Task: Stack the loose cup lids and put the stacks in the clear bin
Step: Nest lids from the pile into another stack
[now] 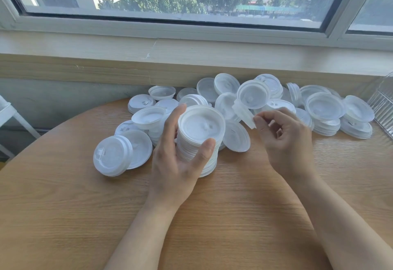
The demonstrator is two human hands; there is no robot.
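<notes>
Left hand (180, 159) wrapped round a tall stack of lids (198, 140) standing near the middle of the surface (234, 216), thumb on the near side, fingers curled behind. Right hand (285, 140) raised just right of the stack, fingertips pinching the edge of a single tilted lid (244, 113). Loose lids (223, 97) heaped along the far edge below the window sill (191, 56), some in short stacks toward the far right. Clear bin (382, 108) only partly visible at the far right edge
</notes>
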